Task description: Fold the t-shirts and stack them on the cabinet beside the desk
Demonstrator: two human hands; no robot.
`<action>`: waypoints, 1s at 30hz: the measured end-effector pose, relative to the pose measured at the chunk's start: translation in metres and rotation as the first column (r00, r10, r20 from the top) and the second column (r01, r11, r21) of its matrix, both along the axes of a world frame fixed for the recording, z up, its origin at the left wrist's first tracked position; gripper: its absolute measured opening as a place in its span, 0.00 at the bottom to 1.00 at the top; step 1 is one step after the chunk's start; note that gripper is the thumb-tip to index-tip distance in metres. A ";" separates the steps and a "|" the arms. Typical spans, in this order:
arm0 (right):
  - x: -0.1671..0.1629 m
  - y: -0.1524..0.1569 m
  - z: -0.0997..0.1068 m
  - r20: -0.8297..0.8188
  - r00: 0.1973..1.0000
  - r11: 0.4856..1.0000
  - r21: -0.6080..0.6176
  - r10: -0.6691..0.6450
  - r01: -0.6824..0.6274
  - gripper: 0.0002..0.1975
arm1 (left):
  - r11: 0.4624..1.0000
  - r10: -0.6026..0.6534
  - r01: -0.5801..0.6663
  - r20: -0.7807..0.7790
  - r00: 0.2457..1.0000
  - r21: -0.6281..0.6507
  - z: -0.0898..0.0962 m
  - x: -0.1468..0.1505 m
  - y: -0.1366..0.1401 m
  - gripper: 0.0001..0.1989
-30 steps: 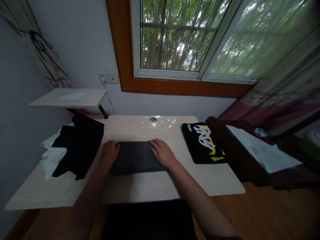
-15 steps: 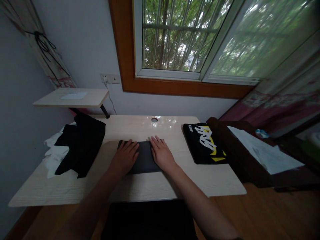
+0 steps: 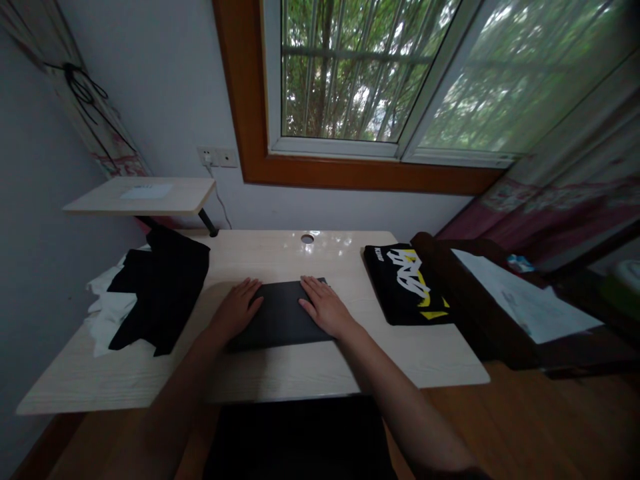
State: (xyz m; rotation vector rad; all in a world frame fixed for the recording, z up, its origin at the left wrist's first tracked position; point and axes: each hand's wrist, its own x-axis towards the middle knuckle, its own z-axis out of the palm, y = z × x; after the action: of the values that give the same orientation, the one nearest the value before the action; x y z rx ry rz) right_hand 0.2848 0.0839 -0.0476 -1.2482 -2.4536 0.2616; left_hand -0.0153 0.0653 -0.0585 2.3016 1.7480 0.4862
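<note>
Left hand (image 3: 235, 310) palm down on left end of the dark grey cloth (image 3: 285, 317), right hand (image 3: 325, 308) palm down on right end. Both grips spread, fingers extended. Cloth lies flat mid-desk (image 3: 360, 367). Folded black shirt (image 3: 395, 293) with white/yellow print on desk's right side. Black-and-white clothes (image 3: 170, 287) heaped at left, near small shelf (image 3: 105, 198).

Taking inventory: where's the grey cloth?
In the head view, the grey cloth lies partly under the left hand and right hand, left of the printed cloth.
</note>
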 end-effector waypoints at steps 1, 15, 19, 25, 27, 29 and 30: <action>0.006 0.000 -0.002 -0.001 1.000 1.000 -0.011 -0.021 0.021 0.27 | 1.000 0.007 -0.007 0.028 1.000 -0.010 -0.003 -0.006 0.001 0.28; 0.091 -0.039 -0.001 -0.225 0.973 0.997 -0.063 -0.049 0.035 0.27 | 0.969 0.004 -0.039 0.141 0.990 0.245 0.009 -0.056 -0.066 0.26; 0.093 -0.057 0.010 -0.227 0.971 0.997 -0.025 0.072 -0.080 0.28 | 0.948 -0.217 0.211 -0.002 0.976 0.239 0.016 -0.044 -0.093 0.24; 0.085 -0.060 0.008 -0.136 0.971 0.980 0.068 0.197 -0.189 0.27 | 0.921 -0.297 0.330 -0.175 0.939 0.207 0.014 -0.030 -0.099 0.31; 0.084 -0.058 0.005 -0.100 0.975 0.978 0.080 0.200 -0.192 0.25 | 0.919 -0.288 0.333 -0.218 0.932 0.211 0.014 -0.030 -0.096 0.33; 0.085 -0.057 0.002 -0.058 0.978 0.977 0.092 0.200 -0.194 0.25 | 0.917 -0.281 0.338 -0.259 0.924 0.210 0.013 -0.032 -0.094 0.35; 0.086 -0.056 0.001 -0.038 0.979 0.976 0.100 0.200 -0.196 0.24 | 0.917 -0.275 0.337 -0.273 0.922 0.213 0.013 -0.032 -0.094 0.35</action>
State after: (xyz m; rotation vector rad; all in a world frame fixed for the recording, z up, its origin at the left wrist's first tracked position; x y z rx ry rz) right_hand 0.3706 0.0274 -0.0471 -0.9483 -2.5192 0.2214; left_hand -0.0476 -0.0284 -0.0458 2.8620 1.4368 0.4099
